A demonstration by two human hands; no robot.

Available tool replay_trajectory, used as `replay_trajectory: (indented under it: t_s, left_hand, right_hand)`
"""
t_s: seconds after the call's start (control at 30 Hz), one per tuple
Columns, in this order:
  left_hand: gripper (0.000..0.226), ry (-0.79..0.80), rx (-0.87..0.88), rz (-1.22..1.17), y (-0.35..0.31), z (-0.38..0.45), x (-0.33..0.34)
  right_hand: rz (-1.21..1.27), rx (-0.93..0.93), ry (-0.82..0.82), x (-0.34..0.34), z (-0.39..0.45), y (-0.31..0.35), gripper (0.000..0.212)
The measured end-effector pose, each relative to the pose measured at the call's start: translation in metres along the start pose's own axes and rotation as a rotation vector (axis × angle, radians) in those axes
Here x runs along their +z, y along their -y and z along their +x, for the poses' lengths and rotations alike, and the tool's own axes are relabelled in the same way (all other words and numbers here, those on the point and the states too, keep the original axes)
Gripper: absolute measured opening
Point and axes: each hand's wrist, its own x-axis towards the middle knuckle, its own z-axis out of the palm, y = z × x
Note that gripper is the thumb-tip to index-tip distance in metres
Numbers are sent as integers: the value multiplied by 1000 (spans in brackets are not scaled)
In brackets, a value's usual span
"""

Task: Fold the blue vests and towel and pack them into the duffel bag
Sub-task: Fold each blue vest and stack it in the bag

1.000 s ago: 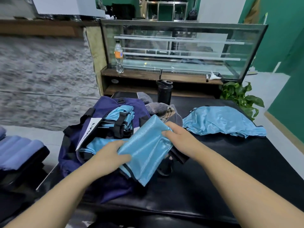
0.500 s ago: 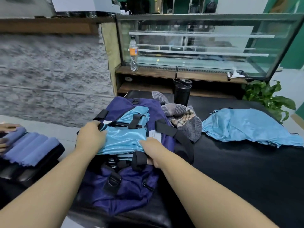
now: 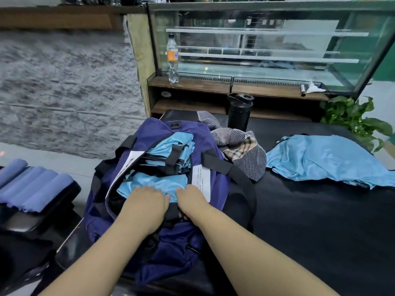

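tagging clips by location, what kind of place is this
Probably a gym or studio reception, though a cafe is possible: a glass display counter, a black padded bench bearing the duffel bag, and a shaker bottle.

Premises read as a shop or café front area. Evidence: a long glass display case (image 3: 267,45) with bare shelves on a wooden counter (image 3: 192,85), a drink bottle (image 3: 172,58) standing on that counter, green painted walls (image 3: 382,50), a potted plant (image 3: 354,118), and stone-textured cladding (image 3: 64,92) at left.
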Motion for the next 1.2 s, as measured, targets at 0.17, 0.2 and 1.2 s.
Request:
replay_trajectory:
  t_s: [0.17, 0.2, 1.2]
  left_hand:
    - [61, 122, -84, -22, 13, -11, 24]
    - [59, 81, -118, -32, 10, -14, 22]
    - [45, -323, 248, -969, -181, 7, 14]
  right_hand:
    - [-42, -151, -157, 10, -7, -8, 18]
    - [-106, -218, -224, 10, -10, -10, 21]
    - [-334, -362, -642, -140, -79, -197, 51]
